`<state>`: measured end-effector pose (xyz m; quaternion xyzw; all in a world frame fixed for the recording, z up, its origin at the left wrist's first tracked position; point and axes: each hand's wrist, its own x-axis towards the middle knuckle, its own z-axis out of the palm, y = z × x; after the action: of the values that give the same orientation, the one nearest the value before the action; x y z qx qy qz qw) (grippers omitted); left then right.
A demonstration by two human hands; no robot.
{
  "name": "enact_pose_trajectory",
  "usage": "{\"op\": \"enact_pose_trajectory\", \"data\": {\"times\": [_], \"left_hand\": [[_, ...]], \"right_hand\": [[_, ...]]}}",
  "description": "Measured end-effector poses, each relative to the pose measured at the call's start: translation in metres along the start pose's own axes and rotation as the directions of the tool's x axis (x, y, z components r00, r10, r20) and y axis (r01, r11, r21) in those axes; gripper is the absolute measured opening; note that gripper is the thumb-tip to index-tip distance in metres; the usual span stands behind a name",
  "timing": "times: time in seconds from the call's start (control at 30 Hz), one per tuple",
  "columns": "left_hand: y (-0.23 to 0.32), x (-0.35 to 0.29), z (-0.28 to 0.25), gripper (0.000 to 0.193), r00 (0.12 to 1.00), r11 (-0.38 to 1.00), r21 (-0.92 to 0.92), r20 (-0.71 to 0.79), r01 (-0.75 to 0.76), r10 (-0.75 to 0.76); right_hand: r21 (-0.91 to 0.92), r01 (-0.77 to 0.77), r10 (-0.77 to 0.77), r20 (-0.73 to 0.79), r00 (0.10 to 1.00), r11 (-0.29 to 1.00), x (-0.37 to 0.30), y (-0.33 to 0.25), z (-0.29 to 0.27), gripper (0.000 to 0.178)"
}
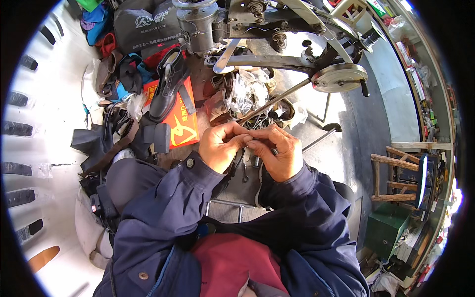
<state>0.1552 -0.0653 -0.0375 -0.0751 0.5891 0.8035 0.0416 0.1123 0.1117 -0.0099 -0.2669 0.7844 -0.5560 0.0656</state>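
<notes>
In front of my body both hands meet, fingertips pressed together. My left hand (221,147) pinches with thumb and index finger. My right hand (278,152) does the same, its thumb and fingertips touching those of the left. Whatever lies between the fingertips is too small or too hidden to make out. Beyond my hands is a pile of clear plastic bags and bits (243,94). A hand-cranked sewing machine (272,60) stands above that, with its metal wheel (339,78) on the right. To the left, a black leather shoe (169,84) rests on a red-orange box (184,121).
Left of the box lie black straps and scraps (106,138), with a dark printed bag (148,24) behind. A wooden stool (400,177) lies tipped at the right, beside a green box (388,230). Shelves with small goods (420,69) line the right edge.
</notes>
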Motion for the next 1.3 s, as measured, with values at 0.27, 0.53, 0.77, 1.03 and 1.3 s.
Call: {"op": "enact_pose_trajectory", "data": {"times": [0.27, 0.53, 0.77, 1.03, 1.3], "left_hand": [[0.004, -0.007, 0.004, 0.004, 0.998, 0.994, 0.089, -0.005, -0.069, 0.070], [0.005, -0.006, 0.001, 0.005, 0.993, 0.983, 0.139, -0.002, -0.119, 0.120], [-0.002, -0.002, -0.009, 0.003, 0.999, 0.999, 0.003, -0.015, -0.044, 0.044], [-0.019, 0.009, -0.017, 0.022, 0.959, 0.764, -0.596, 0.038, 0.247, -0.281], [-0.019, -0.004, 0.005, 0.046, 0.954, 0.680, -0.679, 0.110, 0.277, -0.279]], "right_hand": [[0.387, -0.256, 0.275, 0.007, 0.961, 0.886, -0.010, -0.007, -0.003, 0.029], [-0.047, -0.085, 0.084, -0.014, 0.996, 0.995, -0.005, -0.009, -0.012, 0.011], [0.348, -0.209, 0.254, -0.090, 0.963, 0.914, -0.011, -0.003, -0.015, 0.005], [0.605, -0.162, 0.284, -0.112, 0.952, 0.780, -0.007, 0.000, -0.012, 0.004], [0.603, -0.278, 0.278, 0.096, 0.956, 0.748, -0.018, 0.001, 0.017, 0.011]]}}
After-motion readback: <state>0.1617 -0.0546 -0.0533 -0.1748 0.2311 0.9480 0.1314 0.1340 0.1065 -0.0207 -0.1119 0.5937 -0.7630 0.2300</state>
